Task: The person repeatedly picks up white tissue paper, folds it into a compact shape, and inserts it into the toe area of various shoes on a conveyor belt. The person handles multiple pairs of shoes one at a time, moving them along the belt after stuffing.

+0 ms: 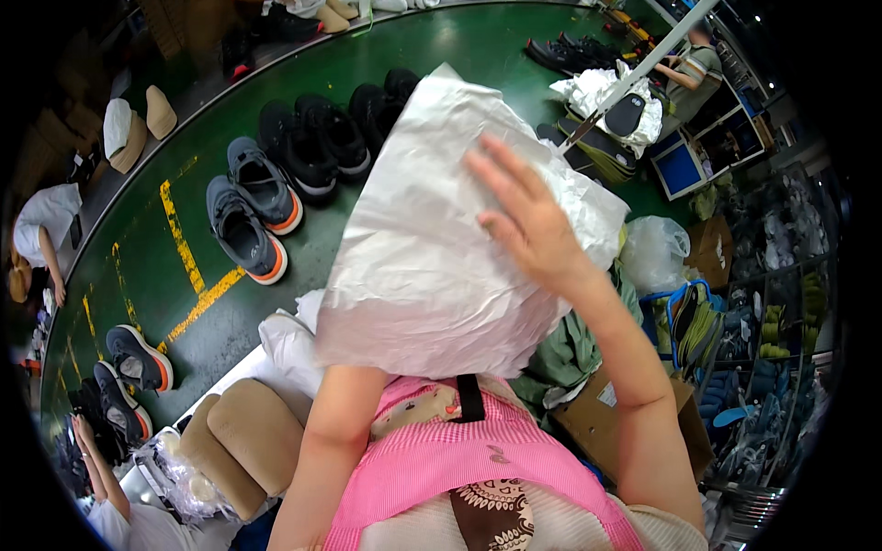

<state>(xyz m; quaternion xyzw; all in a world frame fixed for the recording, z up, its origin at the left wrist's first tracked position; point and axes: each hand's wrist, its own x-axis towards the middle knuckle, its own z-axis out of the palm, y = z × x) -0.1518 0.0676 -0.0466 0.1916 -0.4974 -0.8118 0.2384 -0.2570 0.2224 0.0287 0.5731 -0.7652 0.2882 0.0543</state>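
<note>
A large crinkled sheet of white wrapping paper (413, 248) is spread in front of my chest. My right hand (528, 216) lies against its upper right part, with the fingers stretched out and slightly blurred. My left forearm (347, 413) runs up beneath the paper, and the sheet hides my left hand and whatever it touches. Beyond the paper's left edge stand black sneakers (299, 138) in a row. Closer on the left is a pair of grey sneakers (248, 216) with orange heels.
A curved green conveyor (138, 275) with yellow lines carries more shoes. Beige foot-shaped forms (253, 432) lie at lower left. On the right are a cardboard box (588, 418), a clear plastic bag (655, 248), and racks of insoles (694, 321). A metal pole (657, 60) slants across the upper right. Other people work nearby.
</note>
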